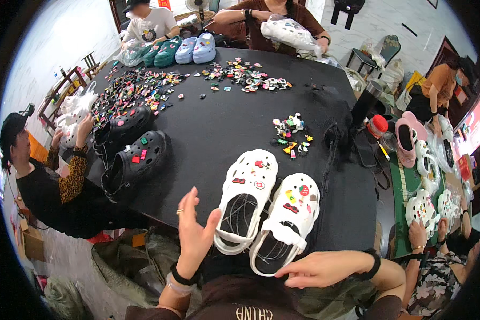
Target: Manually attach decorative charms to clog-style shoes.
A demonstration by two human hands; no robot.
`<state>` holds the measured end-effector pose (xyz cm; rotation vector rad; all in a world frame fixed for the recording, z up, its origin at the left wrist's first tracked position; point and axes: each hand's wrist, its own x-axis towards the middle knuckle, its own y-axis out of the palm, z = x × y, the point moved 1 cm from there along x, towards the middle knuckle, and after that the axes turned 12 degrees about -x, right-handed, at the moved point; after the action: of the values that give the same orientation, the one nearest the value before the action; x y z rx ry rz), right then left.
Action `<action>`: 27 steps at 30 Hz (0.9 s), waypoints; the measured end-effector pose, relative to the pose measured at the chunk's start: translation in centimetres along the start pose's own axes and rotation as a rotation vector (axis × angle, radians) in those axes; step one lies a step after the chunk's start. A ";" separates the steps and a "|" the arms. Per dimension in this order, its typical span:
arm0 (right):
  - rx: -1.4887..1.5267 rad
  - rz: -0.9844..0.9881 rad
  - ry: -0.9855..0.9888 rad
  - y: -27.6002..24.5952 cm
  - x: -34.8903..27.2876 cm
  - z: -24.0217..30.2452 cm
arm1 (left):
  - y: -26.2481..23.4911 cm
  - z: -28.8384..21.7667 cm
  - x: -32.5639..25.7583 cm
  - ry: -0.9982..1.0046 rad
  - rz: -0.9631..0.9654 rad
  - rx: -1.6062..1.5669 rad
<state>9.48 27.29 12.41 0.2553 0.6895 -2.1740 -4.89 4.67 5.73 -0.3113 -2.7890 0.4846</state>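
Two white clogs [292,205] stand side by side at the table's near edge, toes pointing away from me. Small charms, among them a strawberry, bows and cherries, sit in their uppers. My left hand [196,230] is raised beside the left clog [250,170], fingers spread and holding nothing. At the heel of the right clog, my right hand [325,268] has its fingertips on the rim; its thumb is hidden. Beyond the clogs lies a small pile of colourful charms [290,133].
Black clogs [138,160] stand to the left on the black table [218,122]. Many loose charms [136,88] spread across its far side, near green clogs [167,52] and blue clogs [204,48]. A dark flask [367,101] stands at right. Several people handle shoes around me.
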 end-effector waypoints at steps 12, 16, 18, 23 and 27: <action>0.588 -0.616 0.598 2.3 7.4 -1.7 | 1.9 3.6 -2.6 -0.205 0.242 -0.439; 0.563 -0.797 0.321 2.6 9.3 -2.8 | 1.9 0.3 -5.1 0.225 0.164 -0.244; 0.163 -0.874 0.375 3.9 9.0 -5.2 | 1.6 -1.0 -6.6 0.388 0.086 -0.162; 0.193 -1.127 0.272 3.3 6.8 -3.9 | 1.9 -2.8 -7.3 0.655 0.138 -0.166; 0.231 -1.504 -0.186 0.1 4.1 -2.1 | 3.2 -3.5 -4.5 1.064 -0.115 -0.268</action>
<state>6.80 25.72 8.94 -0.5522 0.5460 -3.6252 0.92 7.50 6.68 -0.3294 -1.7979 -0.0980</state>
